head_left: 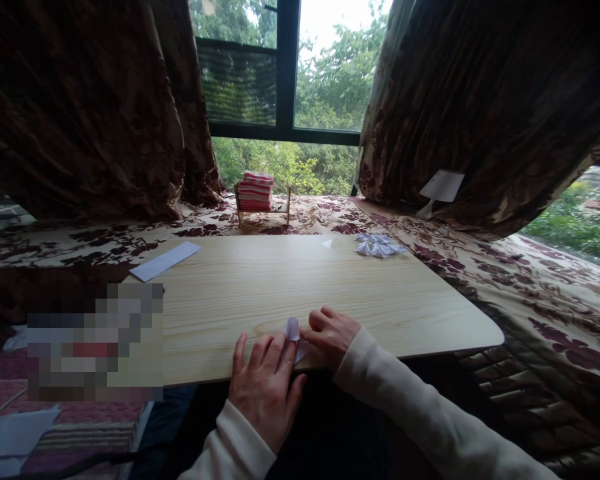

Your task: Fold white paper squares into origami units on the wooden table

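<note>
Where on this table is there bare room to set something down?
The table's middle is bare, between the paper strip at far left and the folded pile at far right; the right end, nearer than the pile, is free too. Crowded: the near edge, where the left hand and right hand touch a small paper.

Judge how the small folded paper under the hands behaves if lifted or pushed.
Probably very light: the folded paper is small and thin. Likely holds creases rather than flopping: a flap stands up between left hand and right hand.
</note>
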`<state>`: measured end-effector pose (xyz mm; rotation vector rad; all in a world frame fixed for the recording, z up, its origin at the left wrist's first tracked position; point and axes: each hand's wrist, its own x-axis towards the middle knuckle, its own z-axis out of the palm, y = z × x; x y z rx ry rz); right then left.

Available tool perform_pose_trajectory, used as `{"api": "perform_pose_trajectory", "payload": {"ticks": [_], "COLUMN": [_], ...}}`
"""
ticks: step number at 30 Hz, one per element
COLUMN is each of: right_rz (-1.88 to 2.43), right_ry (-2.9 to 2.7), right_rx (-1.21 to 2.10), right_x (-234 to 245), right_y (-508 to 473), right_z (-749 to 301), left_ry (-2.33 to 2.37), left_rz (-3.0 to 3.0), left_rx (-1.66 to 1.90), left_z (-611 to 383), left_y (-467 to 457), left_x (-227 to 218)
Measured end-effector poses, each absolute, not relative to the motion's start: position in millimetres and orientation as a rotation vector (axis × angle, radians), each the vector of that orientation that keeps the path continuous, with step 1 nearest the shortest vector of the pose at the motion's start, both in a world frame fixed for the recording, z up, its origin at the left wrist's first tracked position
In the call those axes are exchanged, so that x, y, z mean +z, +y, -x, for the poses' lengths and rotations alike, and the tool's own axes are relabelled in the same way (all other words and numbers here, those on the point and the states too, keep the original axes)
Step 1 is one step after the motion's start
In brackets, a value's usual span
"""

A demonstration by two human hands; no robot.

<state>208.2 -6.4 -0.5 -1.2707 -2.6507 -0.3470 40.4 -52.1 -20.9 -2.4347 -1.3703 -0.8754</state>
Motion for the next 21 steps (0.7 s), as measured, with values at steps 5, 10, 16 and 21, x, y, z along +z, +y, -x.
{"api": "perform_pose_trajectory", "payload": {"ticks": [5, 10, 16, 21], "right_rz": [1.249, 1.060, 1.154, 1.144], "right_ry": [-2.751, -2.763, -2.801, -2.828], "right_rx": [-0.443, -0.536, -0.501, -0.458], "right_x": [4, 3, 9, 12], "right_y": [-2, -17, -10, -1], "right_z": [-205, -218, -208, -200], "left_ry": [-1.356, -1.355, -1.301, -1.301], "left_rz": [2.473, 2.469, 2.458, 2.447], "left_rx": [-0.726, -0.690, -0.705, -0.764], "left_z": [-38, -36, -35, -36], "left_y": [-53, -54, -52, -51], "left_x": [-15, -14, -16, -20]}}
